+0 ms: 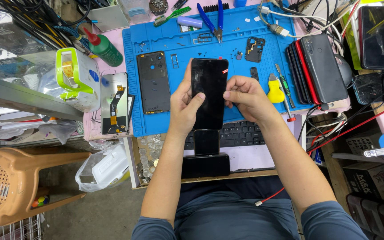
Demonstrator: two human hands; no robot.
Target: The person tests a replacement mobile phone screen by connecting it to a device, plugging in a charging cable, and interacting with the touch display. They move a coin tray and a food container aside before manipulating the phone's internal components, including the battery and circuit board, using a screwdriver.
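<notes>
While held upright above the blue mat (263, 42), black phone (208, 92) gripped along its edge by left hand (184, 106), right hand (245, 97) pinched shut at a red-tabbed film corner. Could slip and crack, or trap dust under the film. Crowded nearby: back cover (153, 82), loose screws, yellow screwdriver (275, 90), stacked phones (318, 69).

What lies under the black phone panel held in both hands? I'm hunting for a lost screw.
Under the black phone panel, the blue rubber work mat and black keyboard show around its edges; anything directly beneath is hidden.
</notes>
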